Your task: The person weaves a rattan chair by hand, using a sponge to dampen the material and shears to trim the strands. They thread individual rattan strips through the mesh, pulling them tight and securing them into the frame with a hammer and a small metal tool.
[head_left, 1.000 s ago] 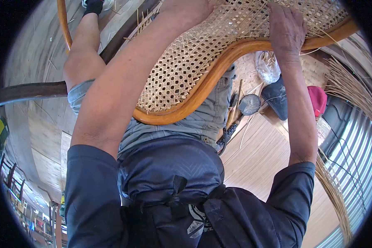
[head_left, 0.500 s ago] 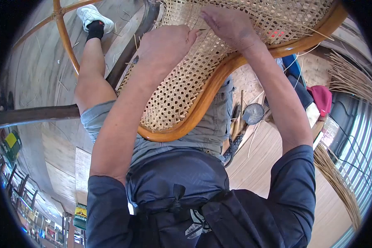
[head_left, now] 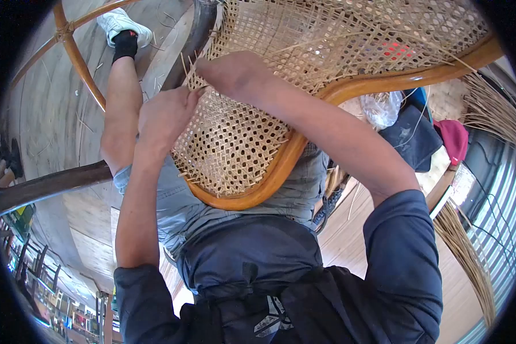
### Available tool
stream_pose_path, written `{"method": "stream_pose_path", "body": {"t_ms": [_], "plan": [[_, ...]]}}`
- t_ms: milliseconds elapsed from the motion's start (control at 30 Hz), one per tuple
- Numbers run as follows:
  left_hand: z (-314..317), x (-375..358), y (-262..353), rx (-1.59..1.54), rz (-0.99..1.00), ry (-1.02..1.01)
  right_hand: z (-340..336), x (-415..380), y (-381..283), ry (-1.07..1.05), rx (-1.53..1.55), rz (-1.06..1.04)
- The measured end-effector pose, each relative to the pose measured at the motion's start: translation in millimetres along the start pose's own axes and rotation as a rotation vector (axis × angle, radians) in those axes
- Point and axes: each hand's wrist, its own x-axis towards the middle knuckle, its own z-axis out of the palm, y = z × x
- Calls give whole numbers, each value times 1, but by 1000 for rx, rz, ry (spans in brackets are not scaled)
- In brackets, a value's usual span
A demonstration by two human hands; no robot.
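Observation:
A woven cane panel [head_left: 235, 137] in a curved, glossy wooden frame [head_left: 286, 175] lies over my lap. At the panel's left edge my left hand [head_left: 167, 112] is closed, thumb and forefinger pinched together; what lies between them is too small to name. Just above and to the right, my right hand [head_left: 226, 73] reaches over the weave to the same edge, its fingers bent and mostly hidden behind the hand. Loose cane ends stick out beside both hands. One long strand [head_left: 327, 39] runs across the upper weave.
A dark pole [head_left: 57, 186] crosses at the left, below a round wooden frame piece [head_left: 77, 60]. Bundles of cane strips [head_left: 467, 258] lie at the right, near a red cloth [head_left: 453, 140], a dark cloth [head_left: 410, 137] and a clear plastic bag [head_left: 381, 109]. Cane scraps litter the floor [head_left: 46, 126].
Both hands have moved left and down, from the upper middle of the weave to its left edge. The panel sits slightly lower in view, and the plastic bag now shows.

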Motion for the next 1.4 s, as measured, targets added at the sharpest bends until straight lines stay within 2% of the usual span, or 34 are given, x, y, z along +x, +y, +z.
{"method": "stream_pose_path", "body": {"t_ms": [100,200,267,367,467,567,667,767,867,967,1067,1267,1400], "plan": [[-1,-2,-14,24,-52,-39,26,29,-16,17,88,-52],[-6,5,-32,33,-95,-8,18,43,0,80,214,-90],[-3,18,-48,31,-69,29,-14,33,15,11,23,-178],[3,34,-53,20,-35,27,-37,18,30,-98,2,-66],[8,48,-51,-19,-43,-13,-30,15,29,-46,-22,40],[1,44,-44,-29,-91,-110,-10,14,31,86,-30,41],[2,38,-46,-15,-75,-179,-6,8,24,31,-140,62],[5,34,-48,-7,-24,-79,0,5,25,69,-181,-8],[15,43,-55,19,-54,-160,8,5,22,146,-224,-89],[7,37,-54,31,-120,-191,19,8,17,215,-112,-120],[21,44,-71,99,-67,-233,9,13,-7,-27,-311,-17],[18,60,-69,175,-77,-364,21,19,-7,19,-242,-64],[1,50,-60,84,-72,-328,37,28,6,56,-171,-112]]}}
